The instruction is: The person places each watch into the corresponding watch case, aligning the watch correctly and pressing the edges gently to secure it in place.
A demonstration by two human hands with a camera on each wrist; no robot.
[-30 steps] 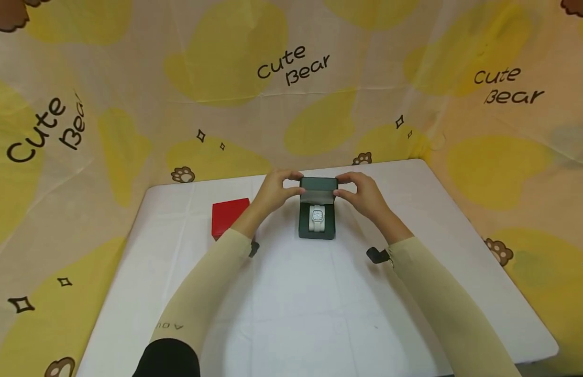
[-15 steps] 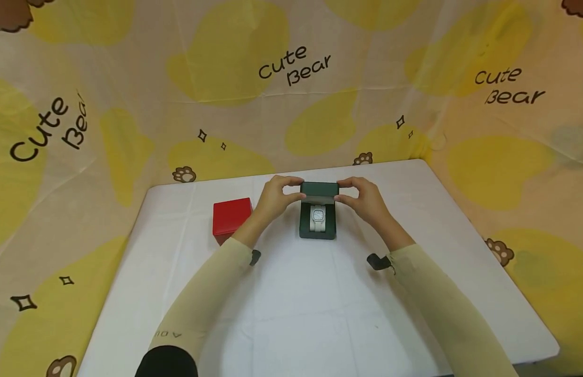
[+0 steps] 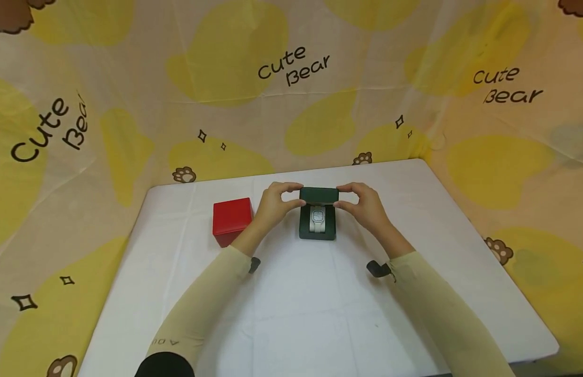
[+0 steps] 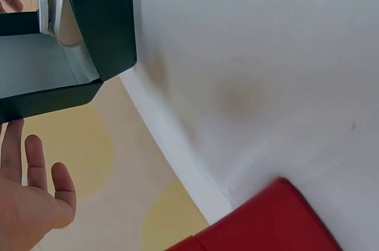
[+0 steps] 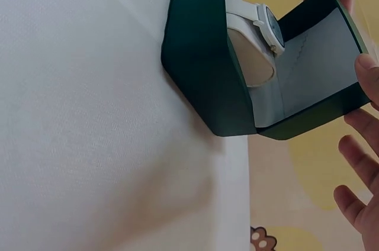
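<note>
Green box (image 5: 204, 61) on white table (image 5: 89, 115), lid half open, white watch (image 5: 251, 17) on its cushion, right hand (image 5: 361, 162) fingertips touching lid edge.

My dark green watch box (image 3: 317, 222) stands on the tabletop (image 3: 291, 309), lid half lowered over a white watch (image 3: 317, 218).

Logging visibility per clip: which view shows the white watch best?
Right wrist: the white watch shows large on its cushion in the green box. The head view shows it small; the left wrist view catches only an edge.
</note>
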